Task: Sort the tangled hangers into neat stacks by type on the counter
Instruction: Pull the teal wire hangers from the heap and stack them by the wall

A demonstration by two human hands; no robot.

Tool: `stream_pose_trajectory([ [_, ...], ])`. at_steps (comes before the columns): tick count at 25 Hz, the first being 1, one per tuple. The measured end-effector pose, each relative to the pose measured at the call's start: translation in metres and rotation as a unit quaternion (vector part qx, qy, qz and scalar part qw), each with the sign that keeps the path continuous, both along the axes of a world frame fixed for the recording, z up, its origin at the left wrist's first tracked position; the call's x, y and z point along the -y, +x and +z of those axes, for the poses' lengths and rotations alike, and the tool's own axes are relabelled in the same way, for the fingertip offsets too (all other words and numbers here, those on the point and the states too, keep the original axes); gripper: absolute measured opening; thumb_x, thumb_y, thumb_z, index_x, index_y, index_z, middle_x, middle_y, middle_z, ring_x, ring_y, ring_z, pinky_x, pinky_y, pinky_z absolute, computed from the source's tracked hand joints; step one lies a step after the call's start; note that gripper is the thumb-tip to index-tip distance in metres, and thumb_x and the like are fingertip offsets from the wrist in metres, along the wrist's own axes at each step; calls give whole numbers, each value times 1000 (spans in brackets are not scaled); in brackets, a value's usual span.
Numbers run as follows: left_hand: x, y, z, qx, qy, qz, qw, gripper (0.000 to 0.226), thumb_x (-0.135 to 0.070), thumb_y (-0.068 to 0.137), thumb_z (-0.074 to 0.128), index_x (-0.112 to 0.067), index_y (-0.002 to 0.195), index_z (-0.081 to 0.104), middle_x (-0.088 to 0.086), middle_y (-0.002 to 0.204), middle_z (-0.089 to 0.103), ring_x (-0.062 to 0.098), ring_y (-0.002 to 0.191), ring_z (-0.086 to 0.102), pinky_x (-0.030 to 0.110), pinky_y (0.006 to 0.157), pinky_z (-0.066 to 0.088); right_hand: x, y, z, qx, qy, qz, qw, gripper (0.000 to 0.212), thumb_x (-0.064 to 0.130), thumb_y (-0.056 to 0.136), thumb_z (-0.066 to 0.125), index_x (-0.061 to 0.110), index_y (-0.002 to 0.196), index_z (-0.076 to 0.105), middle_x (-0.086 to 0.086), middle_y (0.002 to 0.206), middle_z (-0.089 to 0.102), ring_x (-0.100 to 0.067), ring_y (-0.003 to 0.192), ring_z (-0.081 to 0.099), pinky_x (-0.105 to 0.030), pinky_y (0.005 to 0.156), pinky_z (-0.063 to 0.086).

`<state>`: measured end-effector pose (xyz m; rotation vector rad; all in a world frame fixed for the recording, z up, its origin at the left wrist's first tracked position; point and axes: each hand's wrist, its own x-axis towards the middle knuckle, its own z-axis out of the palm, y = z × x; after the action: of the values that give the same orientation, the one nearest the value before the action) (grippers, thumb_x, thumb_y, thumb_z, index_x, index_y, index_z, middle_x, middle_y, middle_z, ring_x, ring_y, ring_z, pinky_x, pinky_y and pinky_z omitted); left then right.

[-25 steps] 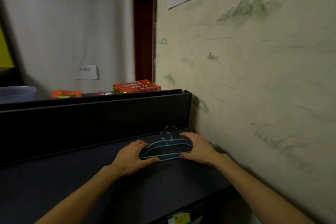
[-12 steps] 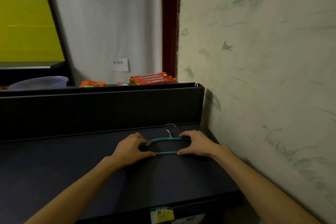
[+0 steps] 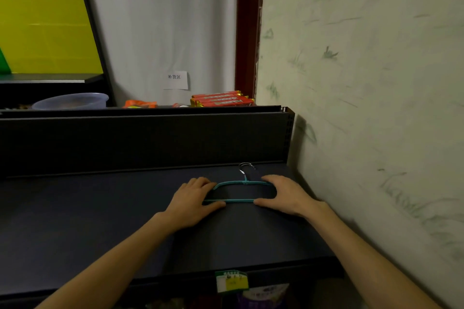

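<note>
The teal hangers (image 3: 238,190) lie flat on the dark counter (image 3: 100,221), close to the right-hand wall (image 3: 376,108), with the metal hook (image 3: 245,167) pointing away from the person, past the fingertips. The left hand (image 3: 193,199) rests on the left end, fingers over the upper bar and thumb against the lower one; the right hand (image 3: 285,194) mirrors it on the right end. Both sets of fingers are spread flat and relaxed, bracketing and pressing the stack rather than gripping it. A second ago the bars between the hands looked fanned, several teal outlines and two hooks offset from each other; now they read as nearly a single outline with one hook showing, so the hands appear to have squared the hangers onto one another. How many hangers sit in the stack cannot be told from here. This suggests that one type is now neatly stacked in place, and no other hangers show on the counter beside the hands. Behind the raised back panel (image 3: 150,140), beyond the fingers, sit red packets (image 3: 221,99) and a bowl (image 3: 70,101), apart from the work.
</note>
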<state>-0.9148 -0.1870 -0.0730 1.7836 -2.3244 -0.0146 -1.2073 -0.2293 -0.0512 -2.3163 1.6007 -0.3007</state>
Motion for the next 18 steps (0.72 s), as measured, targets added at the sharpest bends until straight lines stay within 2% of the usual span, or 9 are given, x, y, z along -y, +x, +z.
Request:
stream_pose_trajectory([
  [1,-8,3,-3,5,0,2,1000,92,-84,82,22,-32,157,25,-3,158,30,17,142,33,36,115,32,-5,4,-3,3,-21,-13,1000,96,76,76,62,26,153,34,3,158,36,-17,145,33,-39,119,31],
  [3,-26,22,-3,10,-14,26,1000,90,-82,86,12,-32,160,9,0,168,9,22,153,13,41,124,13,-16,21,-6,8,-99,-41,994,94,79,81,48,25,156,28,2,163,26,-18,151,18,-42,123,21],
  [7,-63,113,4,69,-43,98,992,89,-79,87,1,-30,160,8,4,169,-1,23,155,1,48,125,-3,-46,101,-6,-8,-216,-38,976,95,80,86,16,18,159,19,-3,165,20,-23,154,4,-45,124,10],
  [10,-109,202,12,112,-49,162,979,86,-77,90,2,-27,160,11,7,168,0,24,155,-1,51,123,-10,-75,191,-9,6,-256,-14,967,93,78,89,15,15,158,20,-7,165,21,-26,154,2,-49,124,10],
  [13,-175,300,16,131,-80,222,963,86,-75,93,3,-24,158,25,9,167,12,27,154,10,54,122,-10,-108,299,-8,21,-260,24,965,87,72,93,23,13,157,23,-9,164,23,-28,154,5,-50,124,11],
  [16,-242,400,22,147,-122,284,940,83,-72,97,9,-18,148,47,13,159,36,32,147,33,56,121,4,-138,413,-1,44,-277,58,958,82,66,96,33,12,157,23,-11,163,23,-30,154,6,-50,124,9],
  [18,-293,469,20,143,-116,336,924,79,-71,97,16,-18,146,49,13,156,40,33,144,36,56,120,10,-162,493,4,61,-275,81,956,80,63,97,37,13,157,23,-11,163,24,-30,153,7,-49,123,8],
])
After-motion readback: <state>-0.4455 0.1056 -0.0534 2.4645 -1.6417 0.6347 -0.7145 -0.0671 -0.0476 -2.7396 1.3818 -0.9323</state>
